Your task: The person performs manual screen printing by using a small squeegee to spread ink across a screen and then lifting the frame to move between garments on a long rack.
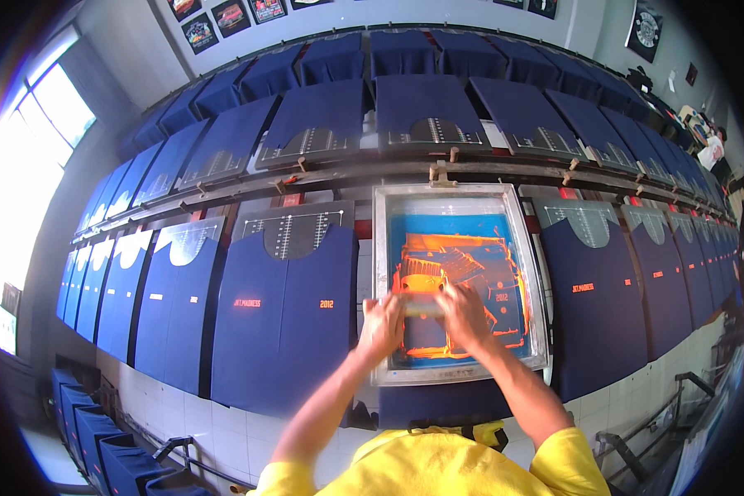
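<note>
My left hand (380, 330) and my right hand (464, 316) are closed on the two ends of a squeegee (422, 306), slightly blurred. The squeegee rests within a screen printing frame (379, 285) with a pale metal rim. Bright orange ink (422, 273) is heaped just beyond the squeegee and smeared in streaks over the blue mesh (413, 225). The frame lies over a board, and navy cloth (446, 398) shows below its near edge. A hinge clamp (442, 174) sits at the frame's far edge.
Left of the frame, a navy T-shirt (293, 322) with small orange print lies on a board; another printed shirt (595, 306) lies right. A rail (339, 168) runs behind, with rows of navy shirts (426, 99) beyond. More shirts (107, 446) hang at lower left.
</note>
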A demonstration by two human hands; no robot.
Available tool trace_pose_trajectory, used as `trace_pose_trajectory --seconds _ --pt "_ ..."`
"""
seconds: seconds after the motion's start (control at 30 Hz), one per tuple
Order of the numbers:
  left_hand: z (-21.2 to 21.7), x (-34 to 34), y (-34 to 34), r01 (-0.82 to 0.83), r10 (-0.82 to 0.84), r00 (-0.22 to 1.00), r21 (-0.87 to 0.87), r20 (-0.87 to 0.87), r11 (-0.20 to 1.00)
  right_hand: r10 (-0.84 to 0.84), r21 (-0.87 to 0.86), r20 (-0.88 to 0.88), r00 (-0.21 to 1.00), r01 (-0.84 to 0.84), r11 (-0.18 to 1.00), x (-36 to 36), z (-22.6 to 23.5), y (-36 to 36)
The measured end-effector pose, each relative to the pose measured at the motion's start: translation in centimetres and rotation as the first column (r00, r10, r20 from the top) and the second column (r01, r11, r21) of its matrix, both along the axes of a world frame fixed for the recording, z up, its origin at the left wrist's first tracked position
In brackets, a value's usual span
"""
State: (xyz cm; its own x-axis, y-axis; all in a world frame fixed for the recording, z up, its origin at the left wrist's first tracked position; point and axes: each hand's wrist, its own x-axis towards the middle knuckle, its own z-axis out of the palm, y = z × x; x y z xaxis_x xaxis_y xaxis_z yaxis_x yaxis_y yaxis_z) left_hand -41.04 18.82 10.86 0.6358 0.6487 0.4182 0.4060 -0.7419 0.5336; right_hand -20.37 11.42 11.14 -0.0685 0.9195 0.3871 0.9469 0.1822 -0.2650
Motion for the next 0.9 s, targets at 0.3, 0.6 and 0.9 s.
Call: trace_pose_trajectory --seconds 0.3,0.6,0.9 --pt "-3.3 -4.8 -11.5 -0.031 0.031 0.999 -0.031 -0.021 0.999 0.045 -0.023 0.021 0.999 -0.045 0.999 -4.6 -2.1 -10.3" --pt "-1.3 1.6 4.0 -0.058 0.058 0.998 0.011 0.009 0.998 -0.073 -0.028 0.001 0.997 0.073 0.997 1.1 -0.9 4.8" --pt "1.8 -0.8 -0.7 -0.008 -0.003 0.996 0.126 0.088 0.992 -0.013 0.120 0.005 1.000 0.013 0.993 -0.9 4.3 -0.5"
